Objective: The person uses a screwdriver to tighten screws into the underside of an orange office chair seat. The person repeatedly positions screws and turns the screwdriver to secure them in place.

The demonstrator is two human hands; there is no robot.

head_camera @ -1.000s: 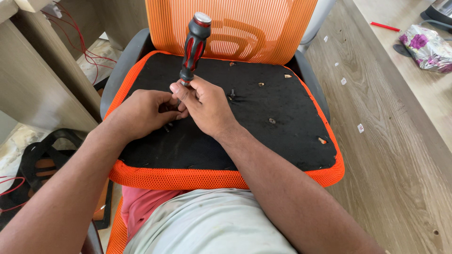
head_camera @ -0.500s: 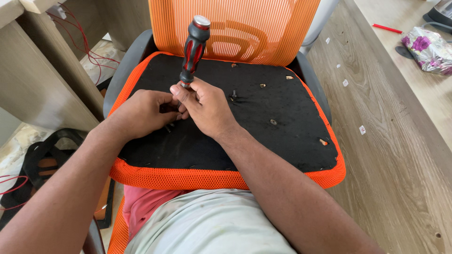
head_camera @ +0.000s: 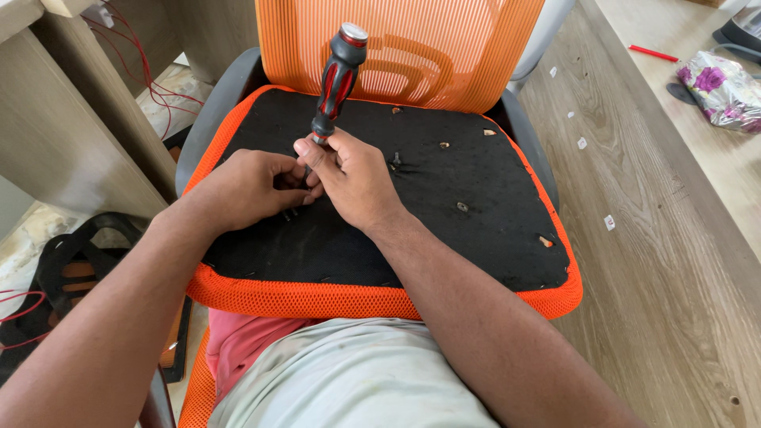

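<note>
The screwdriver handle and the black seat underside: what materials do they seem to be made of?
Screwdriver handle: probably hard plastic with rubbery grip, judging by glossy red and matte black panels; its end cap looks metallic. Black seat underside: seemingly felt-like fabric, dull and fuzzy, edged by orange mesh with a visible open weave.

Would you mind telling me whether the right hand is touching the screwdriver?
Touching. The head view shows the right hand with its thumb and fingers closed around the lower end of the red-and-black screwdriver.
</note>
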